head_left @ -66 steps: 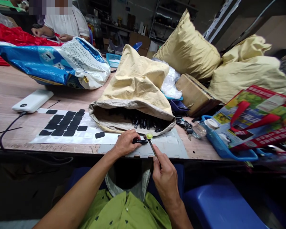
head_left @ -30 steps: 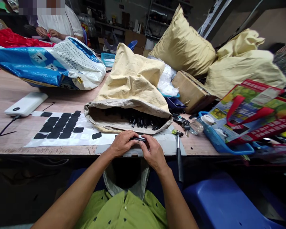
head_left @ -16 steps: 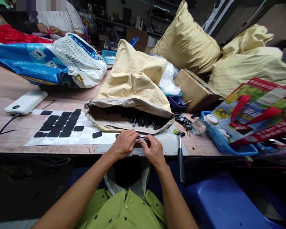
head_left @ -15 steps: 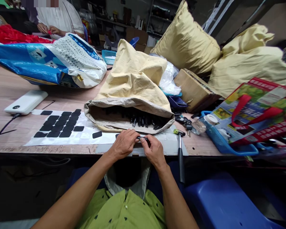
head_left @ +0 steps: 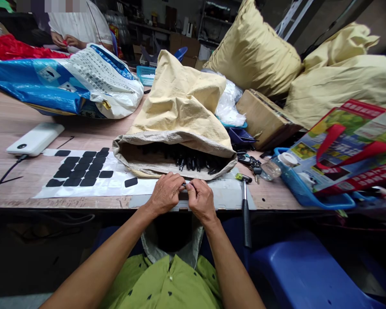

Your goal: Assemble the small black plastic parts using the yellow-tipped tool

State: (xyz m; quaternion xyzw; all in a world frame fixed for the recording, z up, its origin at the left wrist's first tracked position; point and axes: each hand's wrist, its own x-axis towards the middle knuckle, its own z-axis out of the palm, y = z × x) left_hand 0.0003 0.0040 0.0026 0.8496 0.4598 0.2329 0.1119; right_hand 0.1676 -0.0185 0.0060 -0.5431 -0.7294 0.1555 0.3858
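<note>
Tabletop: pale wood-grain table, its near edge running just below our hands.
Our fingers: both sets curled and pinched nearly closed, fingertips almost meeting, over a slim dark piece; only a short bit of it shows between them.
Our left hand: the left hand bends over the piece's left end, back of the hand up.
Our right hand: the right hand pinches its right end with thumb and fingers.
Under our hands: a flat grey sheet, reaching the near edge.
Sack: cream cloth sack just beyond our fingertips, its grey-lined mouth facing us, glossy black slender pieces inside; this rim bounds our forward room.
Left side: white backing sheet bearing rounded black patches, then a white power bank with a dark cable; a wood strip separates the white sheet from our near edge.
Right side: black-handled hammer, handle overhanging the edge; we see a gap between our right hand and it, and bare wood between it and the blue plastic basket.
Farther out: blue-and-white printed plastic bag at left, wooden block at right, and a person in white across the table.
</note>
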